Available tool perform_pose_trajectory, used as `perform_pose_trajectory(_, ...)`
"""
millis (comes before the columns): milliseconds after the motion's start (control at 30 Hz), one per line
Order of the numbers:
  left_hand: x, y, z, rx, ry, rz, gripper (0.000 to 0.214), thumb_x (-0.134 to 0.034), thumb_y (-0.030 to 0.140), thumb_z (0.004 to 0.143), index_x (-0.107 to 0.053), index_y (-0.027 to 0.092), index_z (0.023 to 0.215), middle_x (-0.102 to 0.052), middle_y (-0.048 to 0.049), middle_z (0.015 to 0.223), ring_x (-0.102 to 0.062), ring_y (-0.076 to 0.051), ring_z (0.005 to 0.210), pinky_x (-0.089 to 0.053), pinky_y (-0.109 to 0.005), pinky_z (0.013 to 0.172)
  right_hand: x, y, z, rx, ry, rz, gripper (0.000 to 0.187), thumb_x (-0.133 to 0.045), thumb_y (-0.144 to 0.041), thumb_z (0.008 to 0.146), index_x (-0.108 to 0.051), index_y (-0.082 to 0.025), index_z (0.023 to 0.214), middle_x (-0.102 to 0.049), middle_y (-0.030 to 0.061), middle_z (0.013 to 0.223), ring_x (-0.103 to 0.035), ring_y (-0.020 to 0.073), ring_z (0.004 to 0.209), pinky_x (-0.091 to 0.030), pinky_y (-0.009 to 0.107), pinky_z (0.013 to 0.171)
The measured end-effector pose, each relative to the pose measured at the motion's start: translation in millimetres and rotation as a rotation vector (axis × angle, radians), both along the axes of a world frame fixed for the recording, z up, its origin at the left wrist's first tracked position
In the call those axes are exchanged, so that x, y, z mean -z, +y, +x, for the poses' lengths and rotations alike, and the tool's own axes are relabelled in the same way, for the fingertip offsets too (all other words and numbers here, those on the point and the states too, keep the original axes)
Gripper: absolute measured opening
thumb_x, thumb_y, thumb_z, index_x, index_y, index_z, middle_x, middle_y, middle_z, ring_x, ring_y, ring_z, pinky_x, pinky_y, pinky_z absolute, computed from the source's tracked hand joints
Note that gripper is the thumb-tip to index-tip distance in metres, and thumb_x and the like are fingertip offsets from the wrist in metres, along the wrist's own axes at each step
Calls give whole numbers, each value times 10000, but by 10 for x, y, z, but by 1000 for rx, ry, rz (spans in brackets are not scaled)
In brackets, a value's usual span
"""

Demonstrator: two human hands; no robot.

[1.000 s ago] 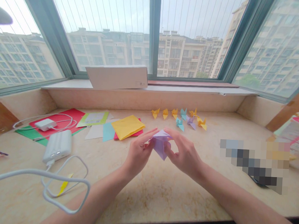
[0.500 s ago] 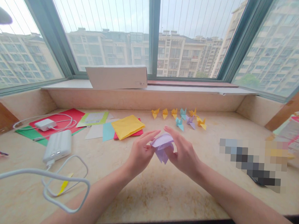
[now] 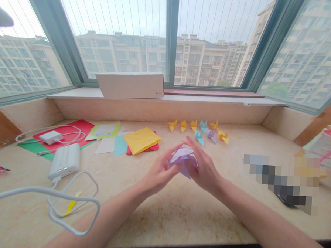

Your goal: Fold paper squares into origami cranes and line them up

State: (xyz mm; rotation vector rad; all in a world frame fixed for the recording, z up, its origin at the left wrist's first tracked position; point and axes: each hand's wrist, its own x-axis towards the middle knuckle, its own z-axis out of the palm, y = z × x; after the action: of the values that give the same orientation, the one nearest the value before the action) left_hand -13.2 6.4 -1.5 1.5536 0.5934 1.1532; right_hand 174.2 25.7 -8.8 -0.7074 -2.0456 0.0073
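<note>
Your left hand (image 3: 162, 171) and right hand (image 3: 207, 168), both with fingers partly curled, hold the folded purple paper (image 3: 184, 154) between them over the counter (image 3: 182, 221), nearer you than the yellow paper bird (image 3: 224, 137).

Two bare forearms (image 3: 113, 210) slant inward from both sides, left hand (image 3: 161, 169) and right hand (image 3: 207, 170) facing each other, fingers (image 3: 195, 147) curved, tips close together on top.

The marbled beige counter (image 3: 188, 221) carries 8 folded birds (image 3: 199, 138) and coloured sheets (image 3: 141, 139).
</note>
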Motion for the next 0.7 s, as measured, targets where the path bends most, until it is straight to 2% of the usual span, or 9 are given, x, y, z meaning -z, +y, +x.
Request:
perform_pose_trajectory(67, 4, -8, 6, 64, -77, -93, 566, -651, 444, 912, -511, 276, 1434, -571, -117, 1438, -561, -292, 1276, -459, -413, 1039, -6, 14, 14, 11, 4, -3, 634, -430, -257, 1005, -164, -222, 1579, -586, 176, 1354, -609, 290, 1209, -542, 473, 977)
perform_pose_trajectory(167, -2, -3, 24, 89, -196, -227, 524, -532, 566, 945, -567, 251, 1362, -581, -124, 1420, -577, -292, 1248, -479, -425, 1001, -29, 30, 34, 55, 11, 0, 616, -435, -284, 1014, -196, -225, 1578, -611, 164, 1260, -633, 283, 1101, -552, 466, 938)
perform_pose_trajectory(300, -17, 15, 51, 35, -233, -333, 472, -497, 579, 956, -598, 213, 1236, -696, -114, 1218, -648, -252, 1112, -500, -382, 928, -59, 31, 48, 125, 43, 13, 600, -486, -348, 1007, -273, -250, 1558, -626, 117, 1102, -638, 260, 946, -567, 448, 862)
perform_pose_trajectory(467, -30, 10, 60, -14, -217, -372, 370, -541, 555, 943, -597, 215, 1077, -719, -52, 980, -686, -190, 900, -522, -297, 781, -65, 9, 49, 147, 110, 29, 495, -545, -338, 990, -427, -301, 1469, -616, 29, 862, -627, 213, 782, -567, 381, 775)
perform_pose_trajectory(567, -40, 2, 62, 4, -228, -385, 347, -567, 551, 929, -587, 218, 1026, -695, -23, 917, -670, -163, 824, -525, -281, 747, -67, -5, 47, 110, 120, 31, 439, -529, -290, 995, -465, -302, 1430, -604, 12, 822, -622, 197, 751, -563, 345, 742)
perform_pose_trajectory(700, -44, -3, 70, -45, -208, -391, 335, -610, 539, 908, -575, 220, 1004, -652, 17, 847, -616, -114, 727, -507, -240, 708, -84, -17, 41, 83, 123, 28, 407, -507, -232, 992, -489, -282, 1395, -596, 2, 799, -622, 189, 745, -561, 330, 737)
